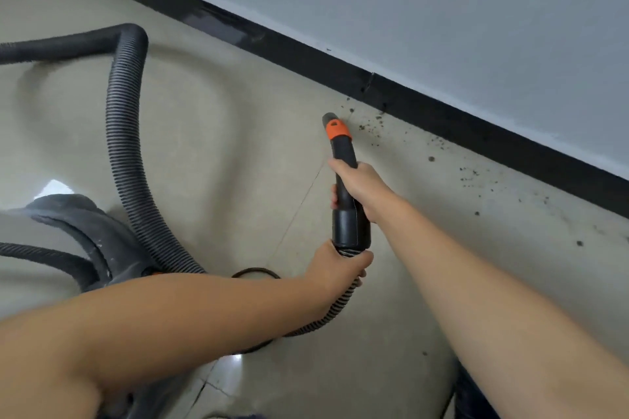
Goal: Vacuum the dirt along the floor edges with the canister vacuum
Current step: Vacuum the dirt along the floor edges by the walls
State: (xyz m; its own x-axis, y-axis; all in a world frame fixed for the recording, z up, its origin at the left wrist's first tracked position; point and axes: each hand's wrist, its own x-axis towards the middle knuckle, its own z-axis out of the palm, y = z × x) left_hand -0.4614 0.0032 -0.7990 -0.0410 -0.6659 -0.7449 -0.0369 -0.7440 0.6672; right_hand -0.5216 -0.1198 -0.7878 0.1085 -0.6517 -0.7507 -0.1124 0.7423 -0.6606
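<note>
The right hand (360,185) has its grip wrapped round the middle of the black nozzle tube (347,194), fingers curled under it and thumb lying along the top; the left hand (335,265) has its grip closed on the ribbed hose (126,133) right where the hose enters the tube's wide cuff, just behind the right hand. The tube's long axis runs almost straight away from the person toward the wall, ending past an orange collar (337,130) in a narrow tip (329,117) that sits low over the floor (238,133), though whether it touches the tile cannot be told. The dirt (369,127) begins just to the right of that tip and scatters on rightward in dark crumbs along the black baseboard (425,109), thinning toward the far right of the frame, so the coming sweep looks to be a sideways move to the right, parallel to the baseboard, led by the right hand as the nearer one. Nothing stands between tip and crumbs. Behind, the hose loops back leftward in a high bend to the grey canister vacuum (85,231) at lower left, with a thin black cord (255,271) curling on the floor beside it; the slack seems ample for the reach.
</note>
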